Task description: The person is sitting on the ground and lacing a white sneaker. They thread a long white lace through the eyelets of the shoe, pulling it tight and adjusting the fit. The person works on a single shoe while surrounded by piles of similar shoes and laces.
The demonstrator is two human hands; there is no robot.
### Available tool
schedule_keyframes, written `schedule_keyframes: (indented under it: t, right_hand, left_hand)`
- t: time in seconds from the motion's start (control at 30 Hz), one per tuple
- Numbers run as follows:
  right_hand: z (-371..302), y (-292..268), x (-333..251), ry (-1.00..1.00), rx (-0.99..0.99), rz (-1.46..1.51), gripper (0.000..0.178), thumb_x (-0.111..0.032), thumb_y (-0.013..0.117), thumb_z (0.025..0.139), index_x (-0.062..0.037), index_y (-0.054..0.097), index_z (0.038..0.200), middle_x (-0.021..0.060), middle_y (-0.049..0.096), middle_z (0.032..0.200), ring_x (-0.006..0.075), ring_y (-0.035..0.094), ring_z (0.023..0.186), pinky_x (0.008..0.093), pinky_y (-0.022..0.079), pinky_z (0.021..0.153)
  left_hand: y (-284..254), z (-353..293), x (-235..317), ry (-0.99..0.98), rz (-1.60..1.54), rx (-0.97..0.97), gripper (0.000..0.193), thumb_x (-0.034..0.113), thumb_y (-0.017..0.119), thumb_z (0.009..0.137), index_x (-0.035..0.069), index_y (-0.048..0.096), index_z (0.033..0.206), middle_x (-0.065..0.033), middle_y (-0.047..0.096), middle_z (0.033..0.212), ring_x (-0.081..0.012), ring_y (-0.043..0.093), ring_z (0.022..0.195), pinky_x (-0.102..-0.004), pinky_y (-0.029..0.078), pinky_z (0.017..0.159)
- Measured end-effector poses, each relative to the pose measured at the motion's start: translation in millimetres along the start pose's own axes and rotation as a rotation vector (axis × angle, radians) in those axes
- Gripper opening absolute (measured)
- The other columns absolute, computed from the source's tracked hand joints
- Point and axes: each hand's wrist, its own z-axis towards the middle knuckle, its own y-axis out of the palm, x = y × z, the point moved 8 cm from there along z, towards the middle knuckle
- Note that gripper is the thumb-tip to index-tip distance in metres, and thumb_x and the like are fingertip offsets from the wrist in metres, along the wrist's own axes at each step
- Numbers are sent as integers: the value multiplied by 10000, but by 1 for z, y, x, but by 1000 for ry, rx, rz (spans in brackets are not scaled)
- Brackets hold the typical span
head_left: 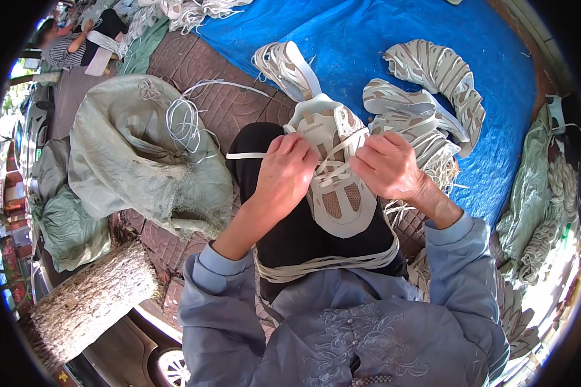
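A white and beige shoe upper (343, 218) with mesh panels rests across my dark-trousered thighs, its toe toward me. A white shoelace (246, 155) runs partly through its eyelets and crosses over the tongue. My left hand (286, 166) is closed on the lace at the left side of the upper, and the flat lace end sticks out to the left. Opposite it, my right hand (386, 164) pinches another part of the lace at the right eyelet row. The fingertips of both hands are partly hidden. Over my lap lies a bundle of pale laces (329, 266).
Stacked shoe uppers (448, 74) curve over a blue tarp (342, 32), with one single upper (287, 68) nearer my knees. To the left are a pale sack (110, 135), loose white laces (184, 122) and a tree trunk (97, 300). Another person (68, 51) sits far left.
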Motion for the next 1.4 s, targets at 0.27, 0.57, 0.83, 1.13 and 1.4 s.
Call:
schedule_keyframes:
  t: [0.27, 0.57, 0.83, 1.13, 1.4]
  right_hand:
    - [-3, -10, -1, 90, 155, 68, 286, -126, 586, 462, -83, 619, 742, 8, 577, 788, 180, 539, 708, 292, 406, 561]
    - [-3, 3, 15, 192, 60, 294, 277, -80, 668, 486, -87, 642, 762, 15, 596, 729, 162, 546, 687, 294, 415, 607]
    - [1, 46, 28, 802, -598, 1143, 331, -250, 705, 629, -33, 650, 873, 96, 622, 782, 160, 583, 758, 279, 434, 659]
    - [-10, 56, 29, 791, -835, 1108, 224, -207, 713, 598, -9, 628, 660, 76, 567, 603, 141, 540, 564, 283, 401, 530]
    - [-10, 35, 43, 529, -509, 1018, 163, -164, 705, 585, -39, 610, 627, 36, 558, 619, 177, 531, 682, 303, 407, 633]
  left_hand:
    - [-16, -6, -15, -303, -443, 68, 168, 36, 636, 689, 28, 591, 851, -84, 583, 716, -227, 578, 688, -317, 464, 618]
    - [41, -17, -7, -642, -1181, -575, 83, 80, 594, 798, -3, 595, 805, 6, 533, 640, -52, 458, 553, -218, 375, 493]
    - [31, -17, -2, -562, -1205, -564, 124, 108, 602, 808, -1, 583, 754, 2, 515, 606, -54, 462, 535, -222, 384, 485]
    - [17, -3, 9, -415, -882, -326, 158, 132, 625, 732, -11, 574, 687, -155, 513, 553, -269, 547, 506, -335, 415, 499]
    - [-11, 1, -9, -196, -78, -58, 189, 51, 634, 664, 48, 560, 838, -84, 539, 869, -241, 569, 756, -335, 485, 588]
